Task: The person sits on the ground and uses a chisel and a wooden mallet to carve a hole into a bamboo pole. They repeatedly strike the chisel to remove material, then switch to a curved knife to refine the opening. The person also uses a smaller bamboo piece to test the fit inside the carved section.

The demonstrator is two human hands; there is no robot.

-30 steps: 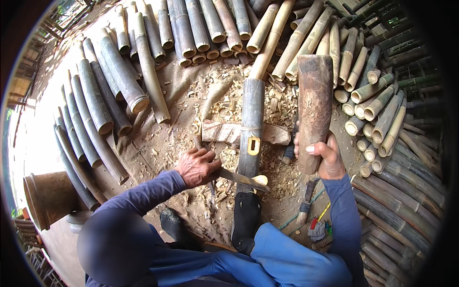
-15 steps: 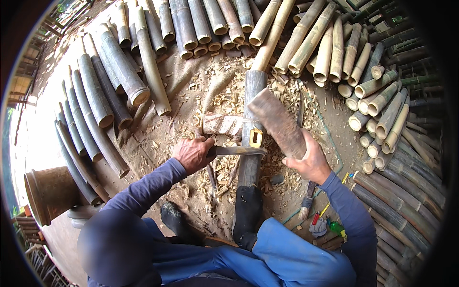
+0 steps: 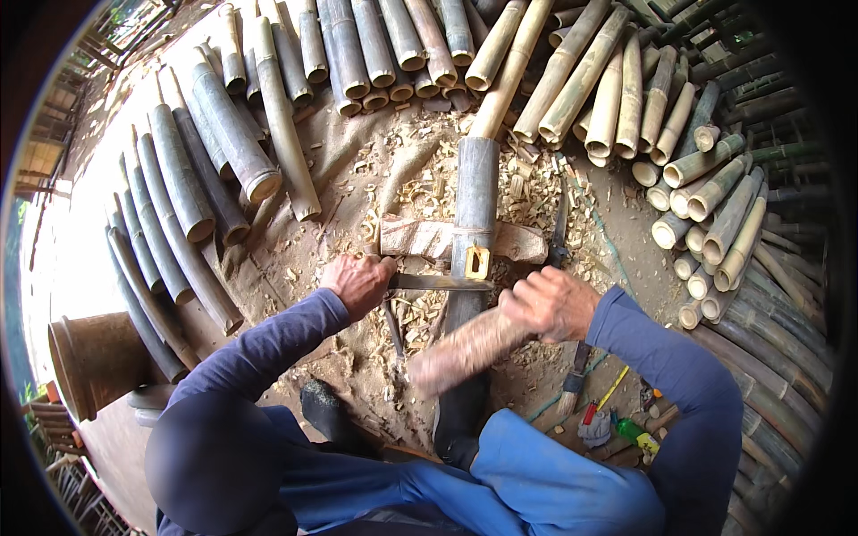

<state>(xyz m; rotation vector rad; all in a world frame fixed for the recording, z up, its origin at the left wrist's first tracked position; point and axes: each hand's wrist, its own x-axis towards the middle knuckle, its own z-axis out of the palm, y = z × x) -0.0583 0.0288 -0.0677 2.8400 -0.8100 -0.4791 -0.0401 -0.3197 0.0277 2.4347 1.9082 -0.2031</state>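
Observation:
My left hand (image 3: 359, 284) is closed round the handle of a knife (image 3: 438, 282). Its blade lies crosswise on a grey bamboo pole (image 3: 476, 183), just nearer to me than a pale rectangular hole (image 3: 478, 262) cut in the wall. Under the pole, a split log (image 3: 521, 242) lies crosswise. My right hand (image 3: 550, 305) grips one end of a thick wooden block (image 3: 469, 351), blurred by motion. The block points toward my lower left, above the near part of the pole and apart from the blade. My dark-shod foot (image 3: 460, 420) is at the pole's near end.
Wood chips (image 3: 429, 196) litter the ground around the pole. Cut bamboo poles (image 3: 210, 134) lie in a wide arc ahead and to both sides. A brown bucket (image 3: 98, 362) stands at the left. Near my right knee lie a brush (image 3: 570, 397) and a green bottle (image 3: 636, 435).
My right hand has swung the wooden block down and toward me, from pointing up and away to pointing lower left. My left hand and the knife stay nearly in place.

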